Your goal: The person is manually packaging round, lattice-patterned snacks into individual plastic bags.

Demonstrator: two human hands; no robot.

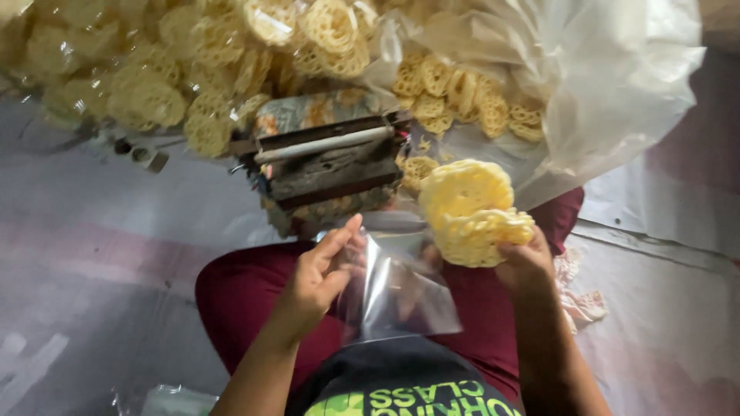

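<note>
My left hand (pixel 320 271) pinches the upper edge of a small clear plastic bag (pixel 397 296) that hangs over my lap. My right hand (pixel 526 262) grips a stack of round yellow lattice crackers (pixel 470 212) just above and right of the bag's mouth. The crackers are outside the bag. Straight ahead of my knees stands a dark, worn metal sealing device (pixel 327 158).
A large clear plastic sack (pixel 601 85) full of the same yellow crackers (pixel 462 96) spreads across the top. More bagged crackers (pixel 146 77) lie at the upper left. A pale sheet covers the floor (pixel 100 254). My dark red trousers (pixel 239 285) fill the centre.
</note>
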